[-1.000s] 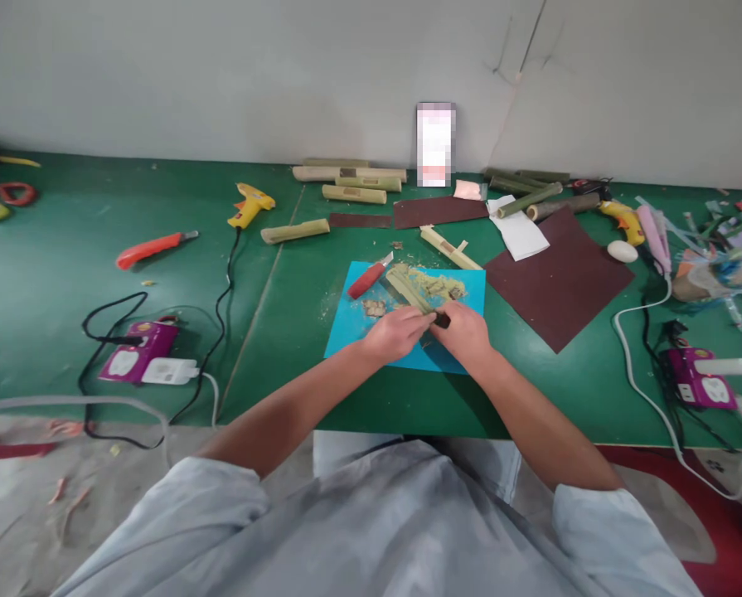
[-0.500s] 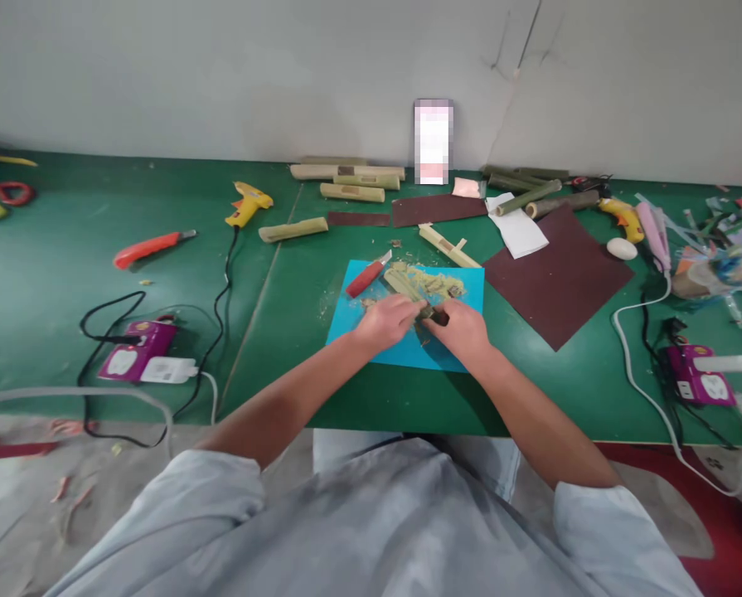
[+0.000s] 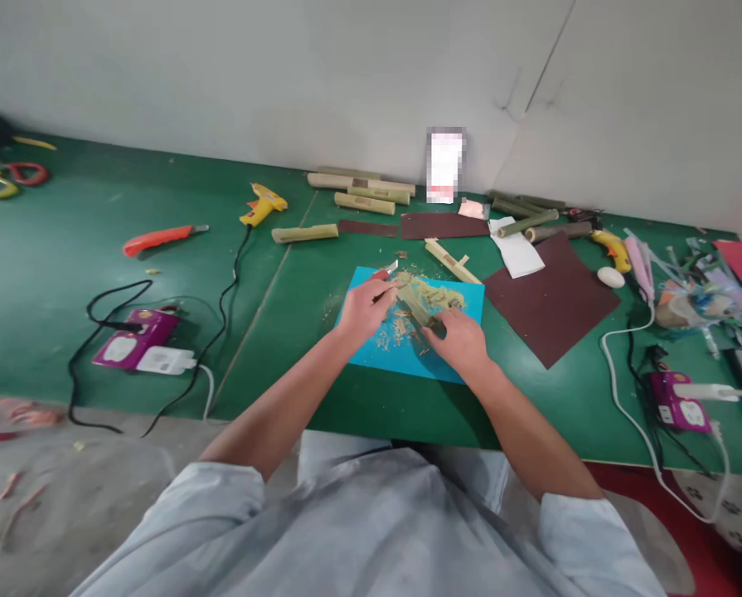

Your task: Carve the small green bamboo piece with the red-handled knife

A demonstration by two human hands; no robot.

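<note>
I see the right hand [image 3: 459,338] closed around the near end of a bamboo piece [image 3: 414,305], slanting over the blue sheet [image 3: 434,363]. The left hand [image 3: 364,309], half curled, is by the knife [image 3: 393,266]; whether it grips something, I cannot tell.

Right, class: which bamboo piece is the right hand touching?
The bamboo piece on the blue sheet, its near end at the right hand; no hand touches the other bamboo pieces.
</note>
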